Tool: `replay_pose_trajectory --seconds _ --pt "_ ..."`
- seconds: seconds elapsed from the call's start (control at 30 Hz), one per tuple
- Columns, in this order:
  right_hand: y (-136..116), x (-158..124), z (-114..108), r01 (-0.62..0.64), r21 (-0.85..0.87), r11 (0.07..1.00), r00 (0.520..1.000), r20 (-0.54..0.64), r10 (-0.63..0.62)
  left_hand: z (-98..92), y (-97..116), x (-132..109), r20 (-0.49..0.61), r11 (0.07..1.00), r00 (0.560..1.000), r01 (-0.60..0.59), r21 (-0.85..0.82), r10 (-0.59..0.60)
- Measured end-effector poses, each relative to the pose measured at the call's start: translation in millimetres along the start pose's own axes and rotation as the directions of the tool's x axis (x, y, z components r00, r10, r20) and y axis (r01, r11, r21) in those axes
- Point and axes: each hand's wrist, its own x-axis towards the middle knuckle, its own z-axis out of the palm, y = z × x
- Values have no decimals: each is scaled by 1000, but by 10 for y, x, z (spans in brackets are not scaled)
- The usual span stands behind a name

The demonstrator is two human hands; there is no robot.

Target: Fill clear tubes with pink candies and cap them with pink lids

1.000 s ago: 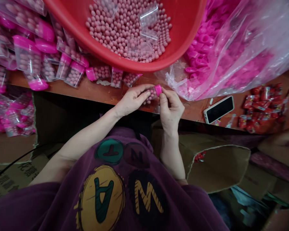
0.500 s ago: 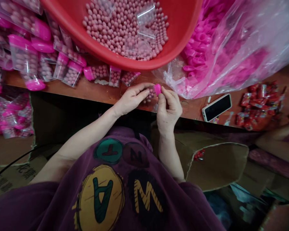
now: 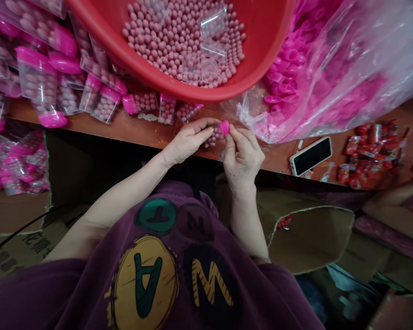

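My left hand (image 3: 187, 141) pinches a small clear plastic container (image 3: 212, 137) of pinkish balls between thumb and fingers, over the table's front edge. At the container's right end sits a bright pink cap (image 3: 225, 127). My right hand (image 3: 245, 155) has its thumb and forefinger closed at the right side of that cap. Whether the cap is fully seated is too small to tell. Just behind my hands stands a red basin (image 3: 206, 94) with loose pinkish balls (image 3: 172, 46) and several clear empty containers (image 3: 213, 22) in it.
Filled pink-capped containers (image 3: 37, 75) are heaped at left, with more in a cardboard box (image 3: 17, 211) below. A plastic bag (image 3: 316, 101) of pink caps lies right of the basin. Farther right are a phone (image 3: 311, 156), red packets (image 3: 370, 149) and another person's arm (image 3: 395, 204).
The view has shifted slightly, so the basin and table appear a little farther right. My right hand has moved slightly right and down, its fingers still at the cap. My left hand keeps its hold.
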Motion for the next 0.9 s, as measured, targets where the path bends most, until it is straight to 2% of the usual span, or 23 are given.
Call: replay_pose_trajectory --seconds 0.2,0.3,0.4,0.5,0.63,0.9 --pt "1 -33 14 -63 106 992 998 4 63 7 22 -23 -6 994 999 -46 95 47" --pt "5 -56 25 -45 104 994 999 -19 48 1 23 -22 23 990 998 -59 125 57" --pt "17 -78 43 -29 98 995 998 -57 35 15 -18 -23 52 980 994 -101 170 94" --pt "22 -89 35 -49 121 991 998 -42 55 61 -93 -25 56 964 988 -150 222 140" --pt "15 -92 -26 -73 161 984 997 1 74 124 -140 -24 1 947 991 -127 296 133" --pt "-8 -70 -42 -74 177 981 997 32 69 74 -63 -11 -32 960 994 -90 264 102"
